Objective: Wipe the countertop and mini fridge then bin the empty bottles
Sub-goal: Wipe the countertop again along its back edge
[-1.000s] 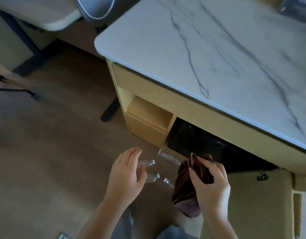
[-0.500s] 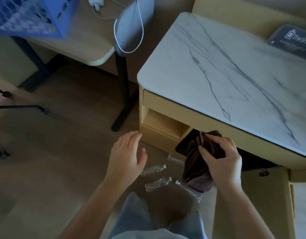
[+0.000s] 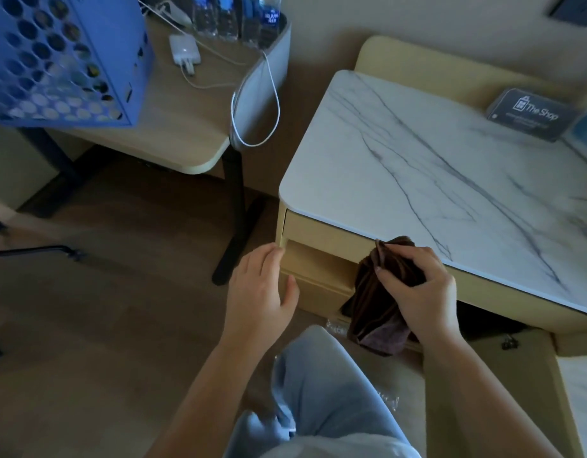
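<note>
A blue crate [image 3: 54,54] is sitting on the desk [image 3: 173,127] at far left. My left hand [image 3: 259,289] is hovering by the cabinet corner, fingers loose and apart, holding nothing. A clear bottle [image 3: 335,325] is lying on the floor, mostly hidden by my knee. My right hand [image 3: 417,292] is gripping the bunched brown cloth [image 3: 374,309] below the marble countertop [image 3: 450,166] edge.

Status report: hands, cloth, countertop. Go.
Left hand open, empty, beside pale wooden cabinet. Right hand grips dark brown cloth at front edge of white marble countertop. Grey printed box sits far right on it.
</note>
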`<control>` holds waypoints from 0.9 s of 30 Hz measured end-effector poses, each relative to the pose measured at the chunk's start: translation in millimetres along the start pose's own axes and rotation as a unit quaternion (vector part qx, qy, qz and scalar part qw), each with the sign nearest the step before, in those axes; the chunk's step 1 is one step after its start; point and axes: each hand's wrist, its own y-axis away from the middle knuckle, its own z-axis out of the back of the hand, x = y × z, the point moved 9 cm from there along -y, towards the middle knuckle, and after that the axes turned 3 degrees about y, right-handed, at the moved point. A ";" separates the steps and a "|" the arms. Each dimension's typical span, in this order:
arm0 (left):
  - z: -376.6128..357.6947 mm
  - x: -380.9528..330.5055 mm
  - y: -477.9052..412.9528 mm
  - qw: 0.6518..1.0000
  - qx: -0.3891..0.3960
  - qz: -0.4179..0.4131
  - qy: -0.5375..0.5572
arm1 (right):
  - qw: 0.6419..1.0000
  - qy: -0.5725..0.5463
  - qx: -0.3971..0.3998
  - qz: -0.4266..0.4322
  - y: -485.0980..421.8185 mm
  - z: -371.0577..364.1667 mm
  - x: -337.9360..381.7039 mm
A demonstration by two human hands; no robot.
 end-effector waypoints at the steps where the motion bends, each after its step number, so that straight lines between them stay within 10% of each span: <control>1: 0.4 -0.3 -5.0 1.000 -0.001 -0.003 0.001 | 1.000 -0.004 -0.004 -0.001 -5.1 -1.4 0.6; 19: -74.1 -30.8 -229.7 0.986 0.070 -0.153 0.003 | 0.998 0.007 -0.056 -0.011 -231.1 12.7 -32.5; 27: -115.7 -33.4 -326.3 0.978 0.102 -0.184 0.011 | 0.981 0.165 0.092 0.044 -349.7 -5.0 -42.7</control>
